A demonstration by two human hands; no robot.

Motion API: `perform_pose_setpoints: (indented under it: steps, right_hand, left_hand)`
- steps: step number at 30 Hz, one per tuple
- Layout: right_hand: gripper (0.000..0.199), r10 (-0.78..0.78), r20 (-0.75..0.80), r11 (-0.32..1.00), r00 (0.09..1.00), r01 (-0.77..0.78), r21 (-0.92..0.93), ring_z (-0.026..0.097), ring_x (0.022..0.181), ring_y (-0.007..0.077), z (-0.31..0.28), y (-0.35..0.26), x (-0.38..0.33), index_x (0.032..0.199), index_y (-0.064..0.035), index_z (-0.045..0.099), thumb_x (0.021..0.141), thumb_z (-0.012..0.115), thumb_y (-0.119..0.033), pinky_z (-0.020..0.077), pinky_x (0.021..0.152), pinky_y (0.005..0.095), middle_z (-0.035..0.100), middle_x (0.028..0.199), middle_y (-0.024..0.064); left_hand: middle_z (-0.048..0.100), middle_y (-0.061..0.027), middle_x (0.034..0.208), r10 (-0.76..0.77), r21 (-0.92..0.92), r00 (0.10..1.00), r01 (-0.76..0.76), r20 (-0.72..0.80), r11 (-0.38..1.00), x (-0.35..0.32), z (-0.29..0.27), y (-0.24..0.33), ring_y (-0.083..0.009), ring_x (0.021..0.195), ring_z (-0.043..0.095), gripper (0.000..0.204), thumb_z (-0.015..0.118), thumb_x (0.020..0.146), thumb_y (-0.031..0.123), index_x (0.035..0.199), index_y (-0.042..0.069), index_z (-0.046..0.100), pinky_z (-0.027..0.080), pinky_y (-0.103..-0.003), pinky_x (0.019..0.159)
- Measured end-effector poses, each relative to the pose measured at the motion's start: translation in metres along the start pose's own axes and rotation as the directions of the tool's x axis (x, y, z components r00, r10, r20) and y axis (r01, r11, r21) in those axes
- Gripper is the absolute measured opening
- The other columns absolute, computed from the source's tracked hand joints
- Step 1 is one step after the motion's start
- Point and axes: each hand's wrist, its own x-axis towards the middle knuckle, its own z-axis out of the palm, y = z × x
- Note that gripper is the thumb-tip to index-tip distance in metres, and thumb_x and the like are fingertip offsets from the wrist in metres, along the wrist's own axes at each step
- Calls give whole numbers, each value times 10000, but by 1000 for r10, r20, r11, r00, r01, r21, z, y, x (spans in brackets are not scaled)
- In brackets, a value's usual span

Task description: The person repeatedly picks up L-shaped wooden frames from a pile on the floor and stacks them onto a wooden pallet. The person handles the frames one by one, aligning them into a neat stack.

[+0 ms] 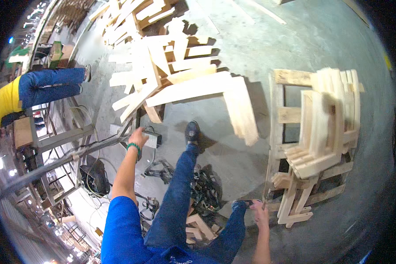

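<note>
At centre left of the frame, the left hand (137, 137) reaches forward with a green wristband (133, 148) on its wrist; its fingers rest on or just beside a small grey box (151, 139) and the slanted metal bar (57, 163) of a frame, and whether they are curled shut or spread cannot be told. At lower right, the right hand (259, 211) grips the near end of a long thin rod (267, 176), fingers wrapped around it; the rod runs up along the left side of a wooden pallet (279, 114) that lies on the concrete floor (259, 44). On the pallet rests a stack of short planks (328, 119), some fanned out and overhanging toward the lower edge. Between the hands, the person's two legs in blue trousers stride over a tangle of dark cables (204, 187), one dark shoe (192, 131) planted forward. Above the left hand, a loose heap of pale boards (176, 75) leans at mixed angles, one long board (242, 110) jutting toward the pallet. At far left, another person in a yellow top (6, 99) stands near the metal frame.

Risks, as judged: the cables underfoot could catch a shoe and cause a stumble; the leaning boards could slide if the frame is jolted; the overhanging planks could tip off the pallet if the rod nudges them.
</note>
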Motion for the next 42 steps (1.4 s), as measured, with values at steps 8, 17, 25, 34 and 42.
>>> perform_pose_setpoints:
  steps: [8,17,25,34,42]
  right_hand:
    - [290,178,230,928,957,-85,-362,577,807,101,267,-145,46,1101,-23,607,871,547,-191,440,734,253,661,899,43]
    - [324,-22,382,971,924,110,-210,553,938,100,372,-189,82,1157,-14,569,849,606,-107,425,777,202,626,1055,66]
    - [728,-127,401,979,907,179,-95,512,1096,183,450,-241,48,1284,28,426,709,717,-312,416,915,314,511,1253,161]
    - [869,-452,131,892,883,451,38,574,1000,273,327,-279,21,1360,47,257,666,662,-285,504,780,370,519,1188,177]
    - [974,-216,0,956,976,211,205,549,1034,254,268,-269,7,1383,47,224,600,642,-354,480,821,326,551,1149,174]
  left_hand:
    - [486,-117,1219,229,187,943,-186,-242,965,193,-18,-23,-285,1166,451,790,761,633,217,1290,86,343,398,-456,917]
    - [581,-127,941,315,-41,945,-320,-86,947,211,-74,-48,-311,878,594,510,752,636,278,1002,78,459,471,-414,768]
    - [556,-117,835,392,-511,919,-354,-37,783,9,-144,44,-253,682,612,618,768,583,486,934,45,514,487,-359,542]
    - [576,-167,1077,559,-104,737,-635,-380,766,177,-96,39,-327,958,574,451,653,769,352,1083,43,558,466,-416,821]
    - [609,-136,901,565,-95,769,-565,299,819,316,-78,75,-268,835,574,530,652,709,479,1059,83,614,446,-385,739]
